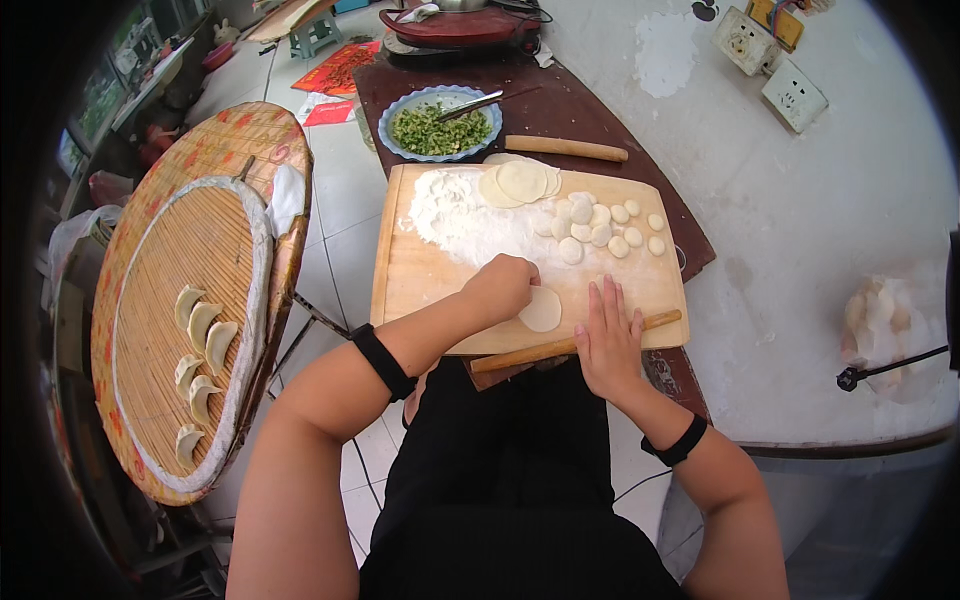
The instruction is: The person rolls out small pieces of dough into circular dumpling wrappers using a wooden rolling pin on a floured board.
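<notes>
A thin round dumpling wrapper lies on the wooden board in front of me. My left hand pinches its upper left edge between curled fingers. Flat on top of a wooden rolling pin rests my right hand, fingers extended, just right of the wrapper. The pin lies along the board's near edge. Farther up the board are a heap of white flour, a stack of rolled wrappers and several small flattened dough pieces.
Behind the board stand a fluted bowl of chopped green filling with a utensil in it and a second wooden stick. To the left, several folded dumplings sit on a round reed tray. A red electric griddle is at the back.
</notes>
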`<control>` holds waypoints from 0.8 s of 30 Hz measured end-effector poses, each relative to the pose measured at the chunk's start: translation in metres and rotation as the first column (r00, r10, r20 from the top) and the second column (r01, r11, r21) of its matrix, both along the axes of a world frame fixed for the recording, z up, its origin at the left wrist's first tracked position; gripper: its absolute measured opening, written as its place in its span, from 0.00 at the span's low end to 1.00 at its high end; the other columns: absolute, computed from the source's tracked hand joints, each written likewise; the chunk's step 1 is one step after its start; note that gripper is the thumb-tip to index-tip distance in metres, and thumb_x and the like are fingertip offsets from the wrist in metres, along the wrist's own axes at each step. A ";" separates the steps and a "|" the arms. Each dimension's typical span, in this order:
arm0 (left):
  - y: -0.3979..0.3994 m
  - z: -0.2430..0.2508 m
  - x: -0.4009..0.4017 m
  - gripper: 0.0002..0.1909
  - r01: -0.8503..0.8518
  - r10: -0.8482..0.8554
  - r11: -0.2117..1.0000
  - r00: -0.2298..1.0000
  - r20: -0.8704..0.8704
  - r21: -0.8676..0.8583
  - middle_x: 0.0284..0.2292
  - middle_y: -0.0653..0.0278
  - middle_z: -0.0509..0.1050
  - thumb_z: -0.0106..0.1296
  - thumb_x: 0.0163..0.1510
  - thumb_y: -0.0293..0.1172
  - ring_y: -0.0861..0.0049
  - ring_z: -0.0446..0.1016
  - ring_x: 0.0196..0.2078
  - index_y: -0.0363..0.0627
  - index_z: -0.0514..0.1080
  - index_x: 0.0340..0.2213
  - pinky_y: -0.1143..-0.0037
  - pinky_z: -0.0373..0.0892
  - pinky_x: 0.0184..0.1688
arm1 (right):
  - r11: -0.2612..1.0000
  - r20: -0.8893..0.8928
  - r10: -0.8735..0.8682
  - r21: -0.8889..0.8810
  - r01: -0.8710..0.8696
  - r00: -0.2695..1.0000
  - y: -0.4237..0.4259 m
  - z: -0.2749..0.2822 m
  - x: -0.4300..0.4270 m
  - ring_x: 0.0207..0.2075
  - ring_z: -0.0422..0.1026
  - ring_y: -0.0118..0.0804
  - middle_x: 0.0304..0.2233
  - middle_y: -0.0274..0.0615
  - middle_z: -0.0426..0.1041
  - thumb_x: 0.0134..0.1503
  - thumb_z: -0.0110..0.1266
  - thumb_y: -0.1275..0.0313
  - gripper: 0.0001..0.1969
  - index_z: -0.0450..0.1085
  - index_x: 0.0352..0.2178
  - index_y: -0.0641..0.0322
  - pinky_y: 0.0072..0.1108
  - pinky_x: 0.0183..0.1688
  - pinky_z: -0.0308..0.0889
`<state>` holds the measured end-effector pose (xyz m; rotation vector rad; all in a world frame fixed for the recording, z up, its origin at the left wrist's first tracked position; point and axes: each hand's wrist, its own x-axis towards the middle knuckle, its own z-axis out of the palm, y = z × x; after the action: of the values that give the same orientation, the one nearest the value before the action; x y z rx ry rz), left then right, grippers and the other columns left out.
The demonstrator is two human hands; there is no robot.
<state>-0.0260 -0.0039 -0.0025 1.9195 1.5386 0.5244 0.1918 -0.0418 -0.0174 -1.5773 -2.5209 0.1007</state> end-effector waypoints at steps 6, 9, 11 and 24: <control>0.008 0.011 0.009 0.10 0.093 -0.088 0.992 0.995 -0.056 0.088 0.27 0.50 0.76 0.54 0.46 0.27 0.60 0.75 0.28 0.39 0.76 0.32 0.70 0.70 0.35 | 0.978 -0.151 -0.078 0.182 0.106 0.985 0.093 0.003 -0.056 0.65 0.39 0.52 0.64 0.55 0.40 0.58 0.41 0.59 0.34 0.43 0.61 0.62 0.48 0.61 0.39; 0.011 0.011 0.007 0.08 0.054 -0.054 0.999 0.998 0.022 -0.004 0.27 0.51 0.76 0.55 0.47 0.30 0.59 0.75 0.29 0.38 0.77 0.29 0.69 0.70 0.36 | 0.974 -0.214 -0.064 0.199 0.108 0.975 0.079 -0.003 -0.053 0.65 0.38 0.51 0.64 0.54 0.40 0.59 0.40 0.57 0.33 0.44 0.61 0.63 0.46 0.62 0.38; 0.012 -0.010 -0.003 0.08 -0.025 0.020 0.993 0.999 0.045 0.118 0.27 0.50 0.76 0.54 0.47 0.29 0.58 0.75 0.30 0.37 0.76 0.29 0.69 0.70 0.36 | 0.999 -0.048 -0.041 0.022 0.042 0.998 0.042 -0.008 -0.033 0.65 0.38 0.50 0.64 0.53 0.40 0.59 0.40 0.58 0.32 0.45 0.60 0.64 0.46 0.62 0.38; 0.019 -0.006 -0.006 0.07 -0.032 0.029 0.994 0.999 0.031 0.106 0.26 0.54 0.77 0.54 0.46 0.28 0.60 0.75 0.28 0.40 0.77 0.29 0.71 0.70 0.35 | 0.996 -0.117 -0.050 0.073 0.058 0.992 0.078 -0.001 -0.060 0.66 0.35 0.51 0.64 0.54 0.36 0.59 0.40 0.59 0.34 0.41 0.62 0.62 0.45 0.62 0.38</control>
<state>-0.0323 0.0155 -0.0081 1.9614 1.5518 0.6567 0.1317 0.0362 -0.0185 -1.5621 -2.3643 0.0851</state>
